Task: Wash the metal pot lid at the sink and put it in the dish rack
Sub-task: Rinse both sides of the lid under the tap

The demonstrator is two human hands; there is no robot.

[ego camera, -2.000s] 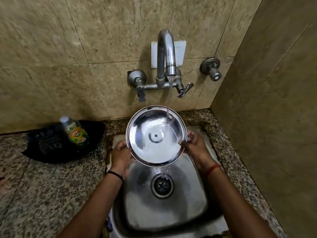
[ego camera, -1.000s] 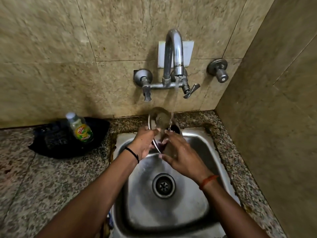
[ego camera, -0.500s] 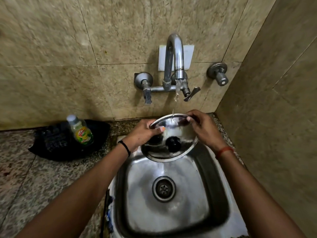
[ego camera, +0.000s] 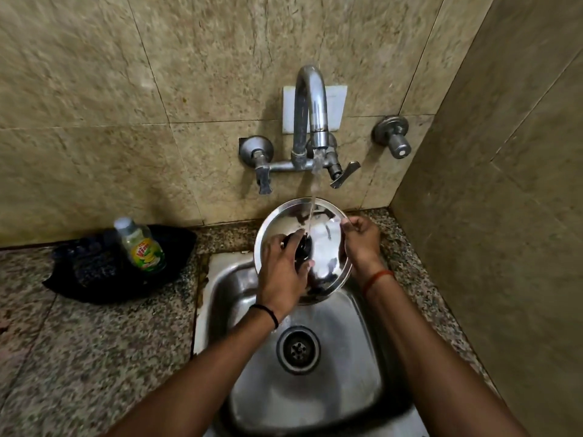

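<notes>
Grip: right hand [ego camera: 359,239] pinches the metal pot lid [ego camera: 328,247] at its rim; left hand [ego camera: 280,275] closed over the black knob [ego camera: 303,247]. Wet steel, likely slippery and light; knob looks the surest hold.

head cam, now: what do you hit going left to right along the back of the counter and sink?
Black cloth → soap bottle → left hand → pot lid under the water stream → right hand → side wall.

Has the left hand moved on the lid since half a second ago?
Yes. The left hand has gone from the lid's left rim, at the sink's back edge, onto the black knob under the tap.
</notes>
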